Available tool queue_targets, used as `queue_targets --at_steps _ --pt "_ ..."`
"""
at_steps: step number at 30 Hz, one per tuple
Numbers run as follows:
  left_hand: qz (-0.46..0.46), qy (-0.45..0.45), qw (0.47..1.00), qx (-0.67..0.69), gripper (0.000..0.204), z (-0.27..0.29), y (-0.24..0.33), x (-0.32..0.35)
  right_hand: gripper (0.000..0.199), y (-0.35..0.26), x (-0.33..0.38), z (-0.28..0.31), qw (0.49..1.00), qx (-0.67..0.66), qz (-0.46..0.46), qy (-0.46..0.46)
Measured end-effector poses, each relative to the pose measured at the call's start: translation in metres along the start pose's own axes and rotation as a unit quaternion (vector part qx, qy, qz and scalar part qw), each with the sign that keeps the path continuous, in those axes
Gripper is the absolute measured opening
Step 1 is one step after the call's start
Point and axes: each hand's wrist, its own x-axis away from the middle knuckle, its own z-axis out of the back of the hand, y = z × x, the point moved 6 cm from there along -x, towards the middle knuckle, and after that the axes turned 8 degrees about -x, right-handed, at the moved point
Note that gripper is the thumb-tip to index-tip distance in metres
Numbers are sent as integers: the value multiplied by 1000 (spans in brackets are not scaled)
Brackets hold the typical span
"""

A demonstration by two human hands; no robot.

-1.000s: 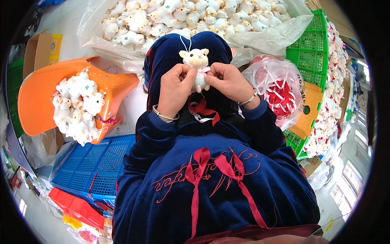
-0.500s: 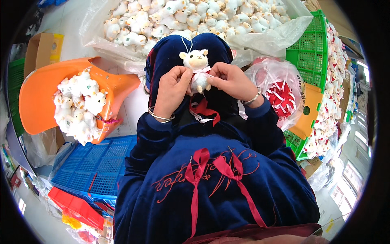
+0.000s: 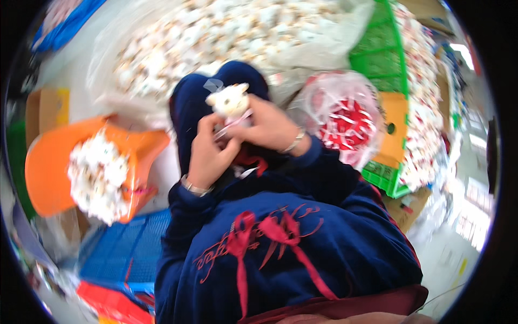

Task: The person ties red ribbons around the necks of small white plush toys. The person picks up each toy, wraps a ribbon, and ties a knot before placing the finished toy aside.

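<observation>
A small white plush sheep with a hanging loop on its head is held over my lap, its face turned up. My right hand wraps round its side, with the thumb across the front. Below the chin, my left hand is closed, thumb and finger pinched at a thin pale pink ribbon tied at the neck. Motion blurs the fingertips, and the hands hide most of the toy's body. On my lap under the hands lies a red cloth piece with white ribbon.
Ahead spreads a large clear plastic sheet heaped with white plush toys. An orange chair at left holds more toys, beside a blue crate. At right stand a plastic bag of red pieces and a green crate.
The plush sheep and both hands have shifted left and slightly lower in view, and the toy has tilted. My right hand now wraps its side instead of pinching the ribbon. The view has shifted too.
</observation>
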Motion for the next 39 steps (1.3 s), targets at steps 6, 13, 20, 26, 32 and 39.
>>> queue_targets --at_steps 6,13,20,26,32,39 --pt "-83 -4 982 172 42 -7 30 -4 48 7 17 55 995 -43 -25 87" --pt "-59 8 992 110 29 15 -1 -9 33 -89 139 262 895 -260 275 238" --pt "-43 3 994 96 22 2 -2 -10 44 22 78 126 991 7 -66 116" --pt "-19 42 997 61 17 26 -9 -1 73 51 61 -26 916 353 91 -166" --pt "3 109 990 85 12 52 -25 19 23 56 58 -32 908 388 39 -156" --pt "-95 -71 992 33 58 26 8 42 17 16 45 -30 966 203 56 -151"
